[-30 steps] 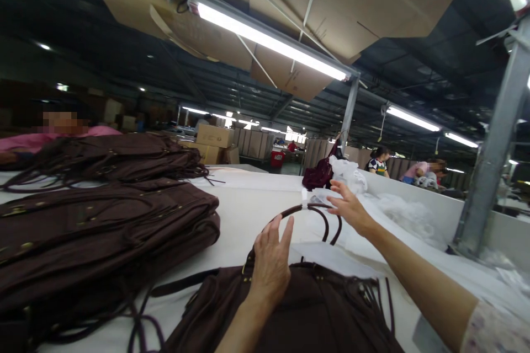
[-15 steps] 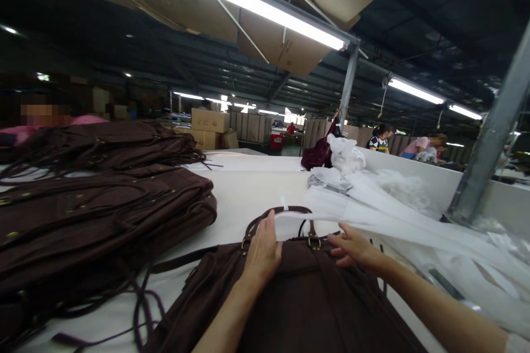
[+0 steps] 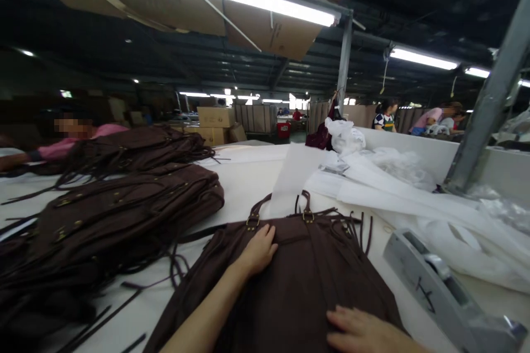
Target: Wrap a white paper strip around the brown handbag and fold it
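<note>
A dark brown handbag [image 3: 298, 287] lies before me on the white table, with its handle [image 3: 257, 207] at the far edge. My left hand [image 3: 259, 251] rests flat on the bag just below the left handle ring, fingers stretched out. Lower down, my right hand [image 3: 360, 331] lies on the bag's right front, its fingers extended and partly cut off by the frame edge. A white sheet [image 3: 292, 174] stands up at the handle and hides the middle of it. Thin brown straps [image 3: 360, 226] trail from the bag's upper right corner.
Several brown bags [image 3: 136, 204] are piled on the left, a person in pink [image 3: 103, 131] behind them. White wrapping sheets [image 3: 397, 198] spread along the right. A grey tape dispenser [image 3: 434, 281] sits near my right arm. A metal post [image 3: 484, 99] rises at the right.
My right hand has moved from the handle down onto the bag's front. My left hand has slid below the handle. A white sheet now stands at the handle, and the grey dispenser shows more fully.
</note>
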`<state>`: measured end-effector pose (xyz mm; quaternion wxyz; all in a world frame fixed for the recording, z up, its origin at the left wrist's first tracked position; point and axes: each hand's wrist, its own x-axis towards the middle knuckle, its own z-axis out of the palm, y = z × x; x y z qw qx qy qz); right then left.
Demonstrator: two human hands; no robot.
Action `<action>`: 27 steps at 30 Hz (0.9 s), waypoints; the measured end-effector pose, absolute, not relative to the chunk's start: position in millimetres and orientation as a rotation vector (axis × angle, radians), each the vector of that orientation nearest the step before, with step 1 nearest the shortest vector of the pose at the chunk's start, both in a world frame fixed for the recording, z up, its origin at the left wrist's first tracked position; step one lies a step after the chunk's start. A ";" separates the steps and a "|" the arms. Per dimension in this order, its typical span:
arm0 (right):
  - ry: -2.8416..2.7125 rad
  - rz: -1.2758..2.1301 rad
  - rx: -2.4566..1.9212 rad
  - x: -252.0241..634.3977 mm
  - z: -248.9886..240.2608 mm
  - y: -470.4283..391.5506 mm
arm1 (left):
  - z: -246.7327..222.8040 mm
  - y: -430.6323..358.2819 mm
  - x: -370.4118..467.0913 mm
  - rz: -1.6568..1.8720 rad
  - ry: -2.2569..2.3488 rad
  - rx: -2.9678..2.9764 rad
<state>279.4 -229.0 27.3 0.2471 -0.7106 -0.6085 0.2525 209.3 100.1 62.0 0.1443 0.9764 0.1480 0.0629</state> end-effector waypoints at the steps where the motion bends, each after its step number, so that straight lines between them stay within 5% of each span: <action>1: -1.686 0.618 -1.941 270.3 39.8 -236.0 | 68.8 86.2 197.0 0.108 0.415 2.808; 7: -1.767 0.415 -2.150 231.4 79.0 -268.2 | 108.3 -15.5 72.7 -0.267 0.212 2.687; 16: -1.712 -0.213 -2.287 214.2 35.7 -286.6 | 63.0 -74.7 -36.7 0.036 0.578 2.909; 27: -1.792 0.228 -2.071 260.5 58.8 -264.2 | 106.0 -91.8 5.0 -0.095 0.445 2.817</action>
